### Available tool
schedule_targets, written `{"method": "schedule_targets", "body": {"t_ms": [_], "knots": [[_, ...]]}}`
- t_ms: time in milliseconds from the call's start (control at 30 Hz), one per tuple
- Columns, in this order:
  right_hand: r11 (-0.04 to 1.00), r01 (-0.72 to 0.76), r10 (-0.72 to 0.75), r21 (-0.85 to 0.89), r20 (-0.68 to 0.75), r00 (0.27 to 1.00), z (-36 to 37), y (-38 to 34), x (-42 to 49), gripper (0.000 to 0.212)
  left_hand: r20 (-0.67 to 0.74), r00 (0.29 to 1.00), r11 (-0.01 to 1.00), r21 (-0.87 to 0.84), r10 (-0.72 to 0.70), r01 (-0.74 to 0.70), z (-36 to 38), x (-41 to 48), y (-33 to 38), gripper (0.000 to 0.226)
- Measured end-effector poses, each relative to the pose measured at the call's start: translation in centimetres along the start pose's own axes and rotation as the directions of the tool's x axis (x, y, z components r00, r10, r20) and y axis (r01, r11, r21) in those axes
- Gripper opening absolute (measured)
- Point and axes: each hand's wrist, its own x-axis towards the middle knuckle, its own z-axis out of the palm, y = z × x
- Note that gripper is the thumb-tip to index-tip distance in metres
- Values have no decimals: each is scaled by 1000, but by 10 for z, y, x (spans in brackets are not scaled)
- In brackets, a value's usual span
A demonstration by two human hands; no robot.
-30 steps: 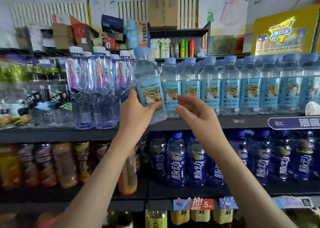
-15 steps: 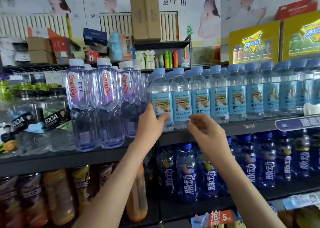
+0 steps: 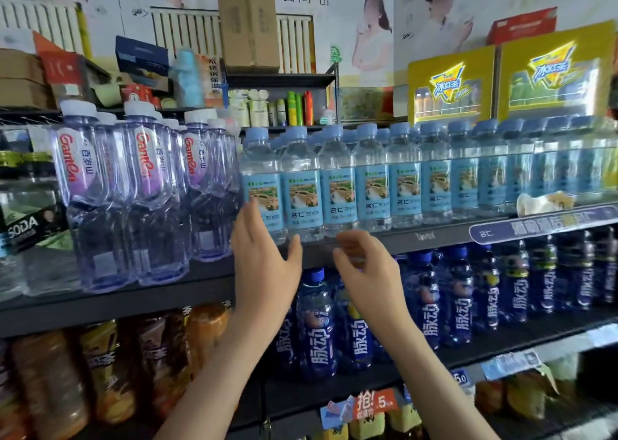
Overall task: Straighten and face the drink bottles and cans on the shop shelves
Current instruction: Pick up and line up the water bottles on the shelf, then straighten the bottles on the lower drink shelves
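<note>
Ganten bottles [image 3: 143, 198] left of water bottles [image 3: 371, 185]

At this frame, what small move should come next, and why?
Probably ease the left hand off the leftmost blue-label bottle and move along. Its straight fingers only touch that bottle, which stands upright, label forward, level with its row; the right hand holds nothing.

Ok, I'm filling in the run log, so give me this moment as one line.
left hand: open, at leftmost blue-label bottle | right hand: loosely curled, empty | blue-label row: upright, labels forward
</note>
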Motion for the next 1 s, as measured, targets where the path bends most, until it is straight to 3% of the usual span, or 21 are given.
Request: {"method": "schedule_targets", "body": {"t_ms": [67, 167, 367, 600, 733, 900, 1000], "knots": [[1000, 10, -10, 11, 5, 1000, 0, 4, -6, 19, -40, 996, 997, 19, 76, -76, 3, -14, 8, 62], [998, 9, -13, 58, 69, 998, 6, 5, -16, 19, -15, 997, 997, -20, 70, -71, 0, -33, 12, 47], [978, 50, -97, 202, 230, 968, 39, -12, -33, 18, 5, 987, 985, -59, -160, 160, -43, -54, -5, 35], [932, 32, -167, 360, 351, 921, 106, -55, -64, 22, -143, 909, 918, 3, -393, 397, -128, -72, -56, 31], [917, 79, -233, 390, 363, 902, 150, -85, -83, 23, -250, 875, 901, 18, -415, 433, -183, -71, -89, 29], [915, 225, -312, 334, 232, 921, 212, -115, -88, 38, -298, 868, 904, 35, -398, 427, -233, -48, -140, 32], [932, 348, -347, 101, -23, 937, 250, -121, -87, 53, -272, 907, 919, 140, -321, 368, -253, -35, -173, 40]]}}
